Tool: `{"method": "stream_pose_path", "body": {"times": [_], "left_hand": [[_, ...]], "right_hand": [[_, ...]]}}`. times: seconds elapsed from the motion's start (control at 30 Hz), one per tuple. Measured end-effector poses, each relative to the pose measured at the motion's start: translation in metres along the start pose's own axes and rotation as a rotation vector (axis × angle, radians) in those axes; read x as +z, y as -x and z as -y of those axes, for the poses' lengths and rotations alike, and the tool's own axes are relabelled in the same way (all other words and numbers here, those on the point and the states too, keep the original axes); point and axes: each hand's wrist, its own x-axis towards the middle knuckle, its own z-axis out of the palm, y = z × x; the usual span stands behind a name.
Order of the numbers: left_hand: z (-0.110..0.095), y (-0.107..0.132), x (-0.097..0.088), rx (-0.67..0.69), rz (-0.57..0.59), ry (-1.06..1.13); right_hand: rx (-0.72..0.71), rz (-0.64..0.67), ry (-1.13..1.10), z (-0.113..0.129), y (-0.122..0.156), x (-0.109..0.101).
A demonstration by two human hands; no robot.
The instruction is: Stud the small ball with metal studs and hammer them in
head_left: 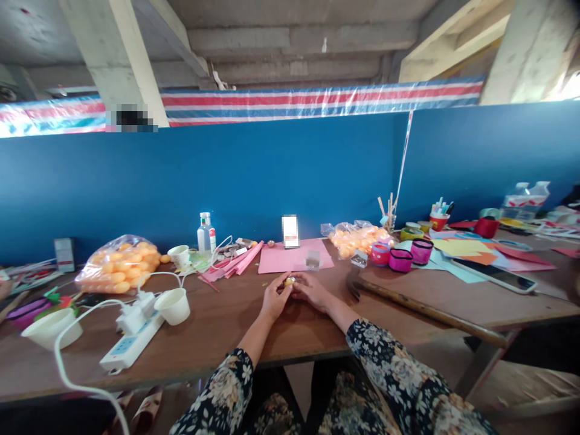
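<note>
Worktop in the head view: near its middle edge, the left hand and right hand meet, fingers bent narrow around a small shiny yellowish piece held between them; its exact shape is too small to tell. Just beyond lies a pink sheet. To the right rests a long-handled hammer. On the left sit a power strip, a white cup just beside it, and, farther back, a clear bag of orange balls.
</note>
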Motion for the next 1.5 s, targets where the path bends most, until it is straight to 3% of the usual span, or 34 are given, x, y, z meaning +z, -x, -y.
{"method": "stream_pose_path", "body": {"times": [0.53, 0.73, 0.87, 1.0, 1.1, 1.3, 1.5], "left_hand": [[-0.001, -0.001, 0.001, -0.02, 0.007, -0.019], [0.008, -0.004, -0.001, 0.038, -0.096, -0.067], [0.018, -0.007, 0.001, -0.016, -0.094, -0.019], [0.023, -0.007, 0.004, -0.037, -0.087, 0.003], [0.025, -0.007, 0.004, -0.042, -0.097, -0.001], [0.025, -0.006, 0.003, -0.046, -0.077, -0.016], [0.019, -0.003, 0.004, -0.036, -0.087, -0.005]], "right_hand": [[-0.044, -0.025, 0.032, -0.005, -0.001, -0.003], [-0.065, -0.01, 0.159, -0.005, -0.002, 0.0], [-0.117, -0.116, 0.436, 0.02, -0.013, -0.015], [-0.116, -0.358, 1.142, 0.06, -0.031, -0.044], [0.025, -0.309, 1.628, 0.074, -0.045, -0.057], [0.198, -0.188, 1.768, 0.061, -0.078, -0.054], [0.235, -0.121, 1.842, 0.052, -0.101, -0.058]]}}
